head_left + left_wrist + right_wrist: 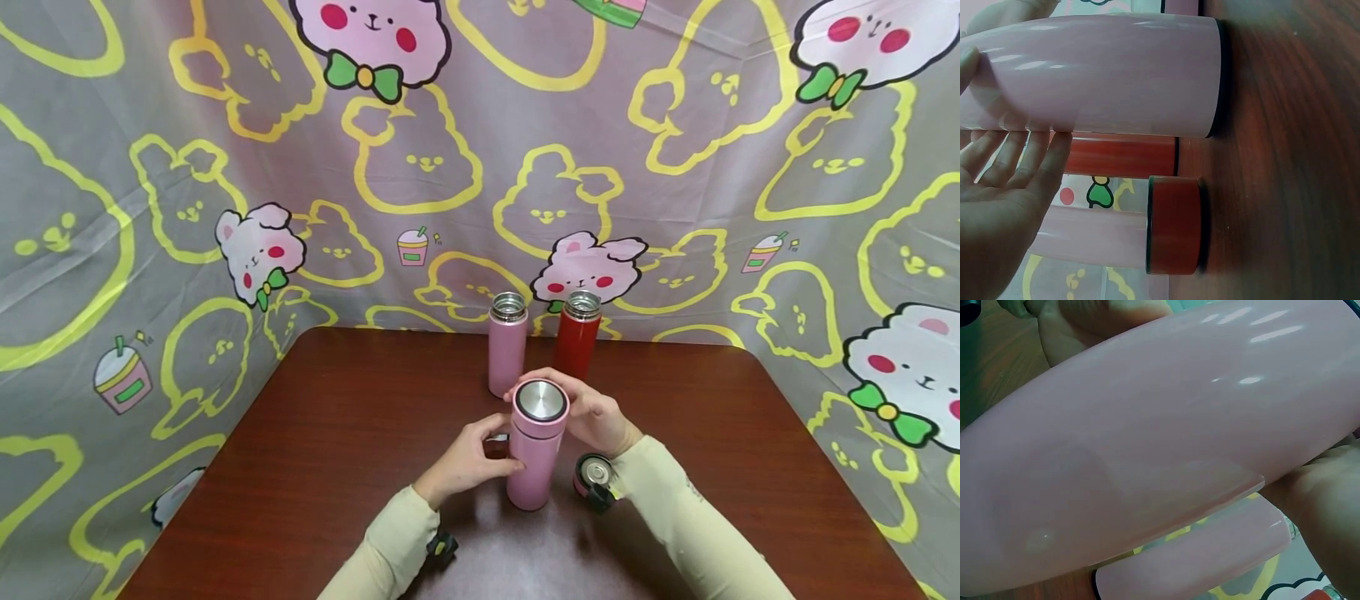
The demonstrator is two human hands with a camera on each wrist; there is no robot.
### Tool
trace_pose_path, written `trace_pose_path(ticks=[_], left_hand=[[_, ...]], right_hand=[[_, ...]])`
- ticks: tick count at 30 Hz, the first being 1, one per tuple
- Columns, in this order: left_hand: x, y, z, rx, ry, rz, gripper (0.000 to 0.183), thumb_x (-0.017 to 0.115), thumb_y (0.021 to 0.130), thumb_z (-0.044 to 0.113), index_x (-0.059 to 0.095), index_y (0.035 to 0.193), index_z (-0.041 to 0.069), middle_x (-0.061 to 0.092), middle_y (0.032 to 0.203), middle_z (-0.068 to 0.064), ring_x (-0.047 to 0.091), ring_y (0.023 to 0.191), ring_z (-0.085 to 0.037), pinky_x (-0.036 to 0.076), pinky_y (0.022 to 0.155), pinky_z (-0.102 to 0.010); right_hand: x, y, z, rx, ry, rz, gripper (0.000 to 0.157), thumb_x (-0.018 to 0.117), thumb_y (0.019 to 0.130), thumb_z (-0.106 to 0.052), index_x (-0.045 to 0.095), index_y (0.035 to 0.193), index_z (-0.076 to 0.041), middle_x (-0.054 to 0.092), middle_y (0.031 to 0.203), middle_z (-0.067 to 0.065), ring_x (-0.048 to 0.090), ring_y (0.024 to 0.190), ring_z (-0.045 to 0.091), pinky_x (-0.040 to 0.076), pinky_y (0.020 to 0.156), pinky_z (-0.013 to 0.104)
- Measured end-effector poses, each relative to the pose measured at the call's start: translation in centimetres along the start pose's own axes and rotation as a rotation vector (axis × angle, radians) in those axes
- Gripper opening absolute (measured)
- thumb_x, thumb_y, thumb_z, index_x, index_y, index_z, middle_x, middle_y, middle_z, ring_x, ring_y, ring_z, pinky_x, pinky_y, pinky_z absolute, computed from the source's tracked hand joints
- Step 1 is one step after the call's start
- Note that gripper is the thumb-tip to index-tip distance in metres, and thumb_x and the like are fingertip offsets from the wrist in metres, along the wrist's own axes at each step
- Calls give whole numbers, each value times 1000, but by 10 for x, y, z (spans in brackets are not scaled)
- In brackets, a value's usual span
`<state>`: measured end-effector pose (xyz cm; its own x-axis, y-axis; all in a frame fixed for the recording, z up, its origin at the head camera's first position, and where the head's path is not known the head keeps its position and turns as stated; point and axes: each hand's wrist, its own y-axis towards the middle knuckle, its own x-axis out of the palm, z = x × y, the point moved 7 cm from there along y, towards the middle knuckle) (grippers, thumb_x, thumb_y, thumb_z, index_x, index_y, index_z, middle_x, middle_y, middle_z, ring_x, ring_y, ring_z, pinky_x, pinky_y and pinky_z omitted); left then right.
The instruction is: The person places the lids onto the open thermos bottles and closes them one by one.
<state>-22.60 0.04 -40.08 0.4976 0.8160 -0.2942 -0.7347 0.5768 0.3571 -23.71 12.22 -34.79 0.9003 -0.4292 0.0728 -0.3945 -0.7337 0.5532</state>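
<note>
A pink thermos point(534, 467) with a silver-topped lid point(542, 401) stands upright between both hands, its base at the table surface. My left hand point(468, 458) grips the body from the left; in the left wrist view the thumb and fingers point(1035, 153) wrap its upper part. From behind and the right, my right hand point(592, 412) curls round the lid end, with part of its fingers hidden by the thermos. In the right wrist view, the pink body fills most of the picture, with a hand point(1329, 506) at its right end.
Behind stand an uncapped pink thermos point(507, 354) and an uncapped red thermos point(577, 342). By the right sleeve lies a loose lid point(595, 473) with a black clip. A black piece point(442, 547) shows beside the left sleeve. The left wrist view shows a red lid point(1175, 225) on the table.
</note>
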Motion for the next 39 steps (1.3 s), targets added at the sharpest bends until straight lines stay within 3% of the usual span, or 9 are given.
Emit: trace_pose_path(ticks=[6, 14, 21, 31, 39], left_hand=[[0, -1, 0, -14, -11, 0, 54, 73, 76, -4, 51, 126, -10, 60, 116, -23, 58, 106, -17, 46, 92, -46], [1, -1, 0, -15, -4, 1, 54, 73, 76, -3, 52, 125, -9, 60, 115, -22, 58, 106, -19, 47, 92, -41], [1, -1, -1, -28, -19, 5, 53, 73, 76, -3, 52, 124, -10, 60, 114, -23, 58, 106, -32, 46, 92, -47], [0, -1, -2, -47, -33, 2, 53, 74, 77, -2, 52, 125, -8, 60, 115, -21, 58, 107, -30, 45, 92, -47], [1, -1, -1, -51, -34, 0, 53, 74, 77, -1, 52, 126, -7, 61, 115, -20, 58, 107, -25, 47, 92, -38]], right_hand=[[0, -3, 0, -1, -20, 14, 56, 35, 82, -8, 31, 133, 14, 34, 138, 33, 30, 130, 45, 26, 107, 48], [-1, -7, 0, -5, -3, 40, 56, 33, 79, -3, 31, 133, 10, 43, 133, 27, 43, 123, 34, 33, 103, 46], [-4, -12, 0, 5, -49, 77, 57, 29, 78, 3, 30, 135, 7, 46, 133, 24, 46, 120, 33, 35, 102, 45], [-10, -19, 3, 55, -84, 157, 51, 38, 84, -1, 35, 134, -2, 52, 128, 12, 50, 116, 24, 42, 97, 41], [-12, -24, 1, 78, -172, 222, 48, 51, 87, -5, 38, 133, -4, 54, 125, 10, 51, 115, 23, 43, 96, 38]])
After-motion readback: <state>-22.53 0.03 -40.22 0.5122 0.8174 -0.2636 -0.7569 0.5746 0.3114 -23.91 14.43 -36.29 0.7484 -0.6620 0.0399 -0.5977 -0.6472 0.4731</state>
